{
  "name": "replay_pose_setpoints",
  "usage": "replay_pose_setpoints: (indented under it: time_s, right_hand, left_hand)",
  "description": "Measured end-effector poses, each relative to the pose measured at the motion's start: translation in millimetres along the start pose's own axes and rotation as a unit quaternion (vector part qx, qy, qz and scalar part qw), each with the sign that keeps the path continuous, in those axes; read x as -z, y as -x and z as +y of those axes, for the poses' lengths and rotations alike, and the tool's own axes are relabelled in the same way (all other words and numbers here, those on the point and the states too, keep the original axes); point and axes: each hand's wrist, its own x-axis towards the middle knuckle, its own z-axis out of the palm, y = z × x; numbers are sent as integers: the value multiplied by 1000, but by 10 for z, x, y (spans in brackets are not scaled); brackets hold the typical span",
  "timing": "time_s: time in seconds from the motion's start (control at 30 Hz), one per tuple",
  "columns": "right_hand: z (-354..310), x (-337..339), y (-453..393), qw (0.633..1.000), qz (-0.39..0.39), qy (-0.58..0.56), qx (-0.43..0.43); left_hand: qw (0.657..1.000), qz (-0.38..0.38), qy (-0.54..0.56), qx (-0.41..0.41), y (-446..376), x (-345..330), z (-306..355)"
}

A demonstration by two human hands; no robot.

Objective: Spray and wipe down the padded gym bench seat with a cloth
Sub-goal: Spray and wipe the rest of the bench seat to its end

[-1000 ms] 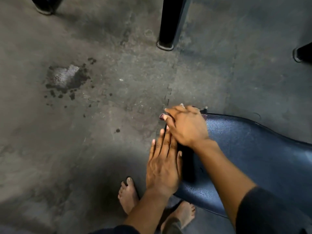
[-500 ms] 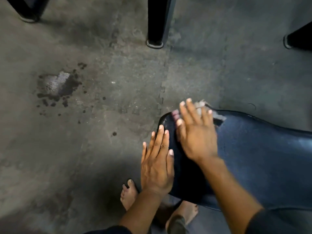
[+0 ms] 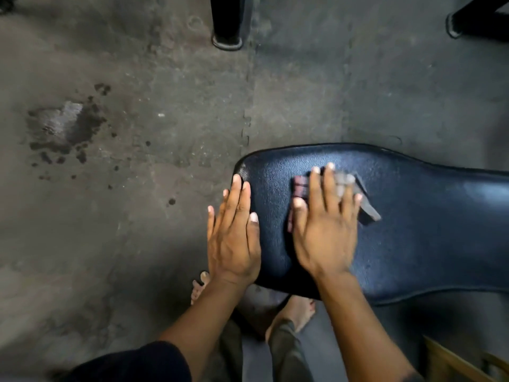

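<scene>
The dark blue padded vinyl bench seat [image 3: 413, 230] is being seen from above, w/ its rounded end pointing left and its body running off the right edge of the view. A small folded cloth, reddish on one side & grey on the other [image 3: 366, 208], is being pressed flat onto the seat top near the rounded end by the right hand [image 3: 325, 230]; the fingers are being held straight & spread over the cloth, not curled round it. The cloth is being shown only at the hand's left and right sides, the rest being covered by the palm; its edges are blurred.

The left hand [image 3: 234, 238] is being rested flat at the seat's left edge, fingers straight & together, w/ the thumb lying on the vinyl; nothing is being held in it.

The seat is being carried above a grey stained concrete floor [image 3: 137, 216]. A dark wet patch w/ scattered drops [image 3: 63, 128] is being shown on the floor well left of the seat. A black metal leg w/ a rubber foot [image 3: 227, 28] is being seen standing on the floor beyond the seat's far edge. Bare feet [image 3: 297, 312] are being seen under the seat's near edge.
</scene>
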Motion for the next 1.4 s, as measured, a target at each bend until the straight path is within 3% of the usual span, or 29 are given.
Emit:
replay_pose_setpoints:
  time_s: [0.13,0.37,0.53,0.67,0.8,0.93,1.0,1.07,1.17,1.3,1.4]
  right_hand:
    - [-281,-266,569,991,-2,5,134]
    - [365,-375,1407,982,-8,45,185]
    - [886,-131,1222,996,-37,35,71]
    - [524,-145,758,998,18,-1,-53]
    - [-104,-371,823,996,15,-2,86]
    - [189,-472,1417,992,1,-7,129]
    - [612,-441,1626,996,-3,8,93]
    - [1090,-328,1664,1000,-6,4,-4]
    - [1484,-187,1444,994,14,-58,-91]
    - [1253,-170,1011,945,92,-186,-254]
    - [821,-207,1056,932,78,-172,-310]
  left_hand:
    - [1000,-17,23,-8,-5,36,-76]
    - [998,-32,-48,-16,34,133,-12]
    - [970,0,-229,-85,18,194,87]
    - [972,4,-218,-88,9,167,66]
    - [979,-12,-191,-74,13,154,36]
    - [977,-17,-197,-82,27,219,65]
    - [978,-11,-189,-84,27,211,92]
    - [982,-2,-171,-83,30,173,110]
    - [987,16,-138,-81,35,112,76]
    - [989,34,-119,-86,52,51,13]
    - [989,37,-114,-91,65,51,6]
